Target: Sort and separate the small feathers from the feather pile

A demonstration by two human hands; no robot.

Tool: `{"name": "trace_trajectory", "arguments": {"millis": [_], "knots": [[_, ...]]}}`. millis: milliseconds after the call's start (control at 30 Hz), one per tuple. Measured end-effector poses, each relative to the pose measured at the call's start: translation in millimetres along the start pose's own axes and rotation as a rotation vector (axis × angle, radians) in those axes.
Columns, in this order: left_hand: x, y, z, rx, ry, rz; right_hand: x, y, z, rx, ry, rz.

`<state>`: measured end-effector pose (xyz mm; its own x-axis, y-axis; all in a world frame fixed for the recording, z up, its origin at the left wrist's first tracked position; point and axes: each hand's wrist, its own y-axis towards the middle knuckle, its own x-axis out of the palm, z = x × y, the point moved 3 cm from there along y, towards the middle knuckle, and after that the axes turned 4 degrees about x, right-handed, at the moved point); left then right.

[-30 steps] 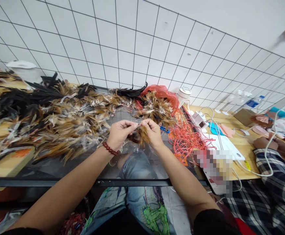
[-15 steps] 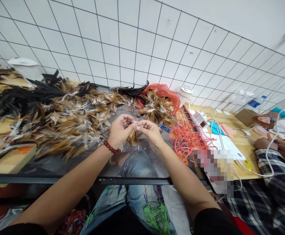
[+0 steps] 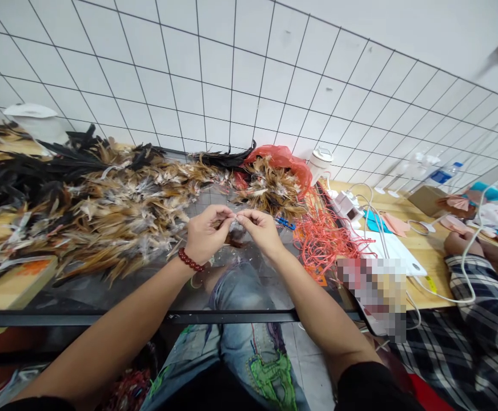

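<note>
My left hand (image 3: 208,231) and my right hand (image 3: 260,228) meet fingertip to fingertip above a see-through dark tabletop. Both pinch closed around the whitish base of a small feather tuft (image 3: 236,240), whose dark brown part hangs below the fingers; much of it is hidden and blurred. A wide heap of brown feathers (image 3: 129,214) spreads to the left of my left hand. Beyond my right hand a round bunch of brown feathers (image 3: 272,185) lies against a red plastic bag (image 3: 289,162). A blue tool (image 3: 285,223), perhaps small snips, rests beside my right hand.
Tangled red cord (image 3: 326,237) covers the table to the right, near a white charger (image 3: 347,205) and cables. Black feathers (image 3: 69,160) lie at the back left. A wooden block (image 3: 17,279) sits front left. Another person's plaid sleeve (image 3: 480,291) is at the far right.
My fingertips have drawn slightly apart and shifted a little left in view. The golden feathers under my fingers have given way to a smaller, darker blurred part. The whole view has tilted slightly.
</note>
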<state>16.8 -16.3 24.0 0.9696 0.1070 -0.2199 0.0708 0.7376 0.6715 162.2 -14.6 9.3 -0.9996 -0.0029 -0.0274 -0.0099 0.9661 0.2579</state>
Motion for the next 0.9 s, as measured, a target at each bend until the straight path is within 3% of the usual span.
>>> {"name": "trace_trajectory", "arguments": {"millis": [167, 400, 633, 767, 900], "knots": [[-0.4, 0.4, -3.9, -0.014, 0.026, 0.009, 0.2, -0.4, -2.1, -0.023, -0.053, -0.010], [1.8, 2.9, -3.7, -0.087, 0.003, -0.018, 0.3, -5.5, -12.9, -0.205, -0.378, 0.032], [2.9, 3.6, -14.7, -0.175, 0.026, -0.071, 1.6, -5.0, -0.6, -0.046, -0.330, 0.045], [6.7, 4.4, -13.0, -0.242, -0.150, -0.136, -2.8, 0.3, 8.1, -0.037, -0.314, 0.100], [12.5, 3.4, -8.2, -0.438, -0.386, -0.225, -7.4, 2.1, 7.6, -0.121, -0.393, 0.156]]}}
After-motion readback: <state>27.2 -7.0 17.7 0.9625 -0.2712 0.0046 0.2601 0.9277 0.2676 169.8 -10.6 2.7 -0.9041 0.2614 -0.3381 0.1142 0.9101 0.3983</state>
